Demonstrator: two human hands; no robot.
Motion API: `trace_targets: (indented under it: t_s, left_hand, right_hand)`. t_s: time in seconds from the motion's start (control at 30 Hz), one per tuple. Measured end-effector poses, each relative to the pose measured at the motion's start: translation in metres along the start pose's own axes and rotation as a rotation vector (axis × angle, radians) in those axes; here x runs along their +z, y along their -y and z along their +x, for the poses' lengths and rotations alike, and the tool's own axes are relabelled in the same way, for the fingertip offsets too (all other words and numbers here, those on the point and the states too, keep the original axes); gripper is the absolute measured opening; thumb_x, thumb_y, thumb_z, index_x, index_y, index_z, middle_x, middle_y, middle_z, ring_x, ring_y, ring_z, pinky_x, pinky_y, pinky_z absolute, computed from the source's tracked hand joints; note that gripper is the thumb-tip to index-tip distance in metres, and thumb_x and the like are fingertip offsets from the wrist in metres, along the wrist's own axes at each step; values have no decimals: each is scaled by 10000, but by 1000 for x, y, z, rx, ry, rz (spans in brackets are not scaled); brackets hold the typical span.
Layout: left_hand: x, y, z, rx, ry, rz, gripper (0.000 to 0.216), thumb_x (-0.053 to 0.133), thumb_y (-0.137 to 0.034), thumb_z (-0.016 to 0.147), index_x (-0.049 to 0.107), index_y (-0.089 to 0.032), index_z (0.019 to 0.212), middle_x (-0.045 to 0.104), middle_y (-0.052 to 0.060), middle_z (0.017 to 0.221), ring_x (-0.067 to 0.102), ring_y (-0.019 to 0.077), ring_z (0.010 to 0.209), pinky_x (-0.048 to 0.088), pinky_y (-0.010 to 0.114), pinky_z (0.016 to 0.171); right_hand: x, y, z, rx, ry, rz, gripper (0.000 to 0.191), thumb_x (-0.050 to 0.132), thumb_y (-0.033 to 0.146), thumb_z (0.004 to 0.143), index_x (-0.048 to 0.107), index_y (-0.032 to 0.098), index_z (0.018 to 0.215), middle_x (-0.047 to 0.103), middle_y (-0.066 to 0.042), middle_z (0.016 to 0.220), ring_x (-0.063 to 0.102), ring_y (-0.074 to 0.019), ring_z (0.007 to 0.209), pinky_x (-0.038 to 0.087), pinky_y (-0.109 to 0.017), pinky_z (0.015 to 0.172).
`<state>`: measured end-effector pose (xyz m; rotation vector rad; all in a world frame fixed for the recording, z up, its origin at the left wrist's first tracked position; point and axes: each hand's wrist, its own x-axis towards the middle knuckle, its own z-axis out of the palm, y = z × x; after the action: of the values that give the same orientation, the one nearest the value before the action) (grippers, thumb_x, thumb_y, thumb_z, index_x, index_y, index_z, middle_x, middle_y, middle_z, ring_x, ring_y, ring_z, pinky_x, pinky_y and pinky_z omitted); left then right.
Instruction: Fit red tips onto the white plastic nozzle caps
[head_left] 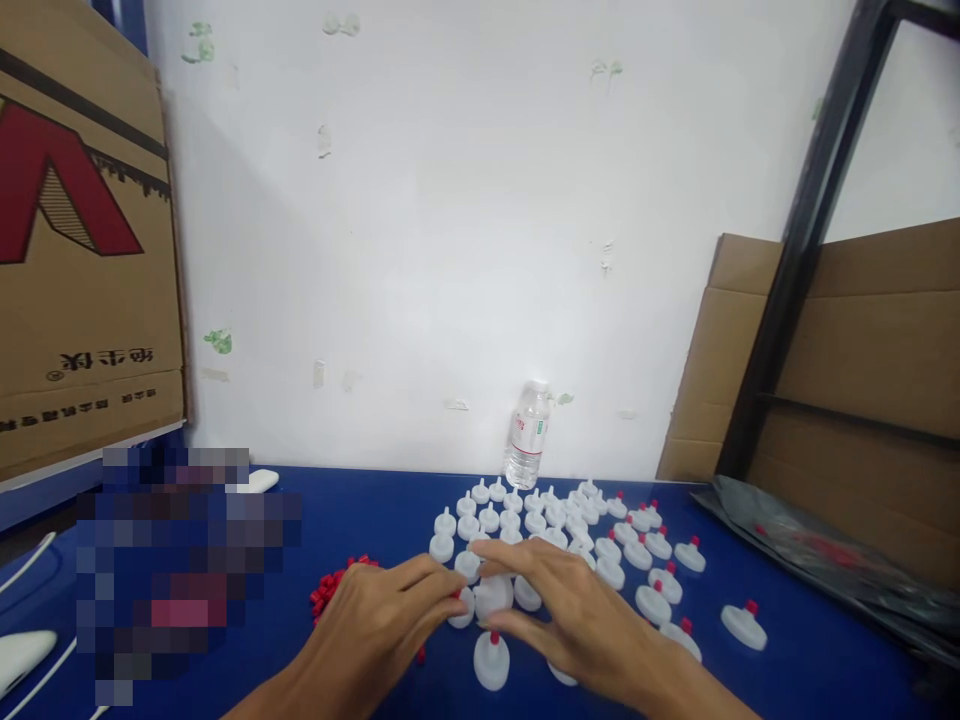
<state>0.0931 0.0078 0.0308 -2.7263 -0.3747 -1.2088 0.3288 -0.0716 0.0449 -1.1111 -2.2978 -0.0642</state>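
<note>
I'd keep my left hand's [375, 612] pinched red cap [455, 594] straight; right hand [574, 605] arched wide, grip on white lid [493, 598] unclear.

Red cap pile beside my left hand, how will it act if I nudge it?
The red cap pile would likely scatter, since its pieces look loose. Each is probably light, being small, and might roll, looking roughly cylindrical.

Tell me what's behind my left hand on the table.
Beyond your left hand is a heap of small red caps on the blue tabletop. The hand blocks part of the view, so the heap's full extent can't be seen.
</note>
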Motion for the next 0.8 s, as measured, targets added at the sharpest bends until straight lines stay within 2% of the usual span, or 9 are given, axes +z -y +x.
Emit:
trace_targets:
  t_s: [0.17,0.27,0.4,0.47,0.53,0.67,0.8]
  left_hand:
    - [7,-6,-3,64,-27,0,236,416,-282,1070,639,-243,1003,764,-56,864,731,89,668,383,237,464]
    - [10,-7,-4,82,-4,25,222,442,-250,1059,637,-239,951,755,-48,857,729,100,684,350,256,445]
    - [9,-9,-2,29,-45,4,247,423,-279,1067,629,-225,941,733,-48,821,701,95,628,392,240,477]
    - [7,-9,-1,-4,-77,-38,220,438,-288,1063,622,-225,961,733,-54,841,696,84,650,420,218,515]
    - [6,-8,-1,-12,-99,-65,174,471,-284,1052,618,-226,980,736,-58,858,692,77,682,432,200,546]
    - [7,-4,-1,31,-96,-32,178,469,-272,1050,628,-234,981,745,-51,899,687,88,709,433,206,576]
    - [9,-6,0,18,-49,-54,259,437,-276,1061,644,-219,916,692,-38,772,631,85,610,402,211,540]
  right_hand:
    - [5,6,2,-155,-63,-89,563,511,384,1048,289,252,1549,741,-83,1082,699,-214,923,593,-337,807]
    - [6,10,3,-219,-104,-121,534,467,359,1068,284,216,1549,744,-81,1005,706,-200,874,595,-324,801]
    - [6,13,3,-165,-156,-71,520,506,349,1057,314,235,1527,732,-83,1131,704,-190,1001,587,-317,889]
    - [7,14,3,-82,-176,-53,645,581,433,1011,284,228,1547,695,-109,1261,681,-215,1116,579,-342,946]
    - [8,13,2,-11,-167,-54,713,631,490,969,305,233,1547,684,-110,1298,674,-236,1155,583,-365,957]
    - [13,9,1,-45,-163,-80,453,574,409,1018,486,261,1436,738,-72,1196,720,-228,1055,610,-368,883]
    - [14,10,0,-129,-201,-85,442,567,328,1029,482,195,1442,739,-105,1190,716,-232,1034,597,-373,906]
